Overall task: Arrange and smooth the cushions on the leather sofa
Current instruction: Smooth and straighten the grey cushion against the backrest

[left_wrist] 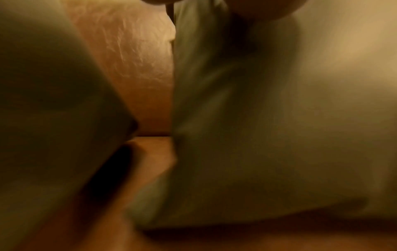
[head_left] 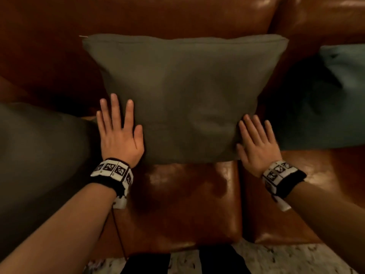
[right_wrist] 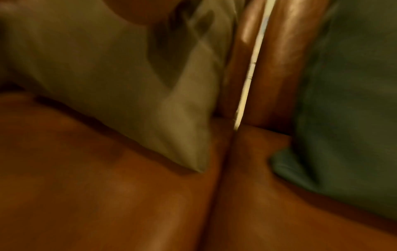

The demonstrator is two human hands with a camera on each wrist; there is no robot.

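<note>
So I've got the olive cushion (head_left: 177, 95) standing upright in the middle of the leather sofa (head_left: 187, 204), leaning on the backrest, bottom edge on the seat. My left hand (head_left: 120, 135) is flat against its 8 o'clock corner, fingers (head_left: 115, 107) straight and a bit spread, thumb lying on the front face. My right hand (head_left: 256, 147) is doing the same at the 4 o'clock corner, fingers straight and close together, palm against the side edge. Neither hand is gripping anything, just pressing in from both sides.

There's a second olive cushion (head_left: 39, 155) off at 9 o'clock, just beside my left hand, and a teal cushion (head_left: 325, 99) at 3 o'clock, near my right hand. From the left wrist cam, which is pretty blurry, there's a gap of bare leather between the two olive ones. The right wrist cam shows the seam between two seat pads, with the olive cushion's corner on one side of it and the teal one on the other. A speckled rug (head_left: 276, 260) sits at 6 o'clock, below the seat front.
</note>
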